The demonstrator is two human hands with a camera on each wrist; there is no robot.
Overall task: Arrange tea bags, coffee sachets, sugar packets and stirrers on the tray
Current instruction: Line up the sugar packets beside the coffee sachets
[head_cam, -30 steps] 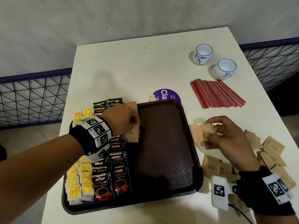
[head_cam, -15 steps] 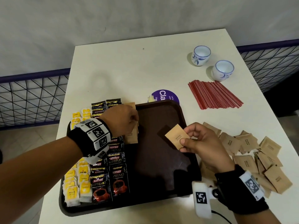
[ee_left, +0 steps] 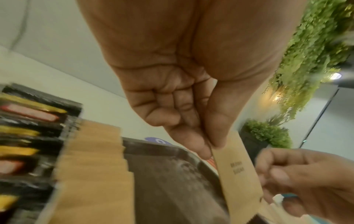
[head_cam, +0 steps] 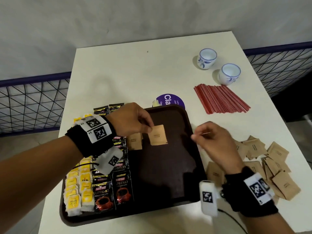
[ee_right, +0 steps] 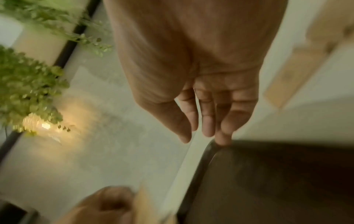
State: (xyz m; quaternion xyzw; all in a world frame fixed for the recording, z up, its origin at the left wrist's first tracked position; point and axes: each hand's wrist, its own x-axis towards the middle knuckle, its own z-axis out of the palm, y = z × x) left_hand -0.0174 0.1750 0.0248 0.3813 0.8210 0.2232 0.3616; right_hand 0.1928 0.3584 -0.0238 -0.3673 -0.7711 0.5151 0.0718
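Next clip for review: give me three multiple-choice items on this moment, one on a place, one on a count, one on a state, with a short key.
1. Where do the thin red stirrers lie?
A. on the dark brown plastic tray
B. on the white table, right of the tray
C. inside a cup

2. How many small white cups with blue patterns stand on the table?
A. one
B. two
C. four

3. What is the left hand doing?
A. pinching a brown paper sugar packet above the tray
B. resting flat on the table
C. gripping a stirrer

Key: 1 B, the stirrers lie in a fan on the tabletop beyond the tray's rim; 2 B, two cups stand at the far right; 3 A, the left wrist view shows thumb and fingers closed on the packet.
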